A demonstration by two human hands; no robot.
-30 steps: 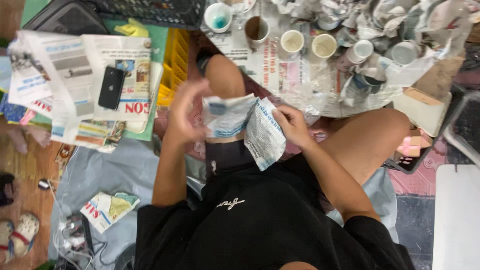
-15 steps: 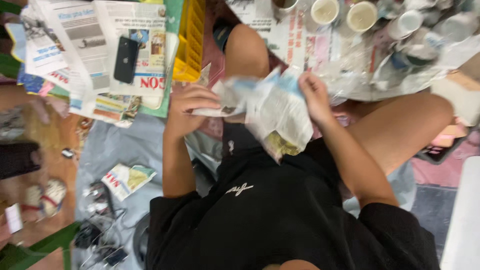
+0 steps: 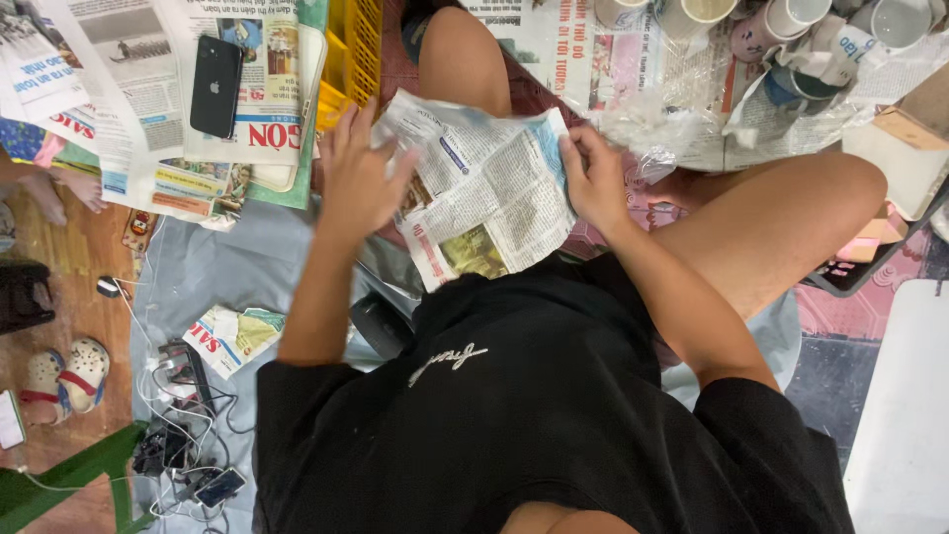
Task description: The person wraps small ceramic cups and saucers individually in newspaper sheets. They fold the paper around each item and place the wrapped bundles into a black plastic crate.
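- Head view looked straight down on a seated person in a black shirt (image 3: 554,415), knees apart.
- Held a crumpled newspaper sheet (image 3: 484,188) spread between both hands, above the lap.
- Left hand (image 3: 361,178) lay flat and wide on the sheet's left edge, fingers splayed, no closed grasp visible.
- Right hand (image 3: 593,178) pinched the sheet's right edge, fingers curled over the paper.
- Sheet hung slightly crumpled, lower corner drooping onto the shirt.
- Beyond the right hand, wrapped and bare mugs (image 3: 791,40) sat on more newspaper.
- Beside the left hand, a yellow crate (image 3: 351,49); further left, a black phone (image 3: 215,87) rested on stacked newspapers (image 3: 148,119).
- Cables and chargers (image 3: 183,435) lay tangled on the grey mat (image 3: 217,267).
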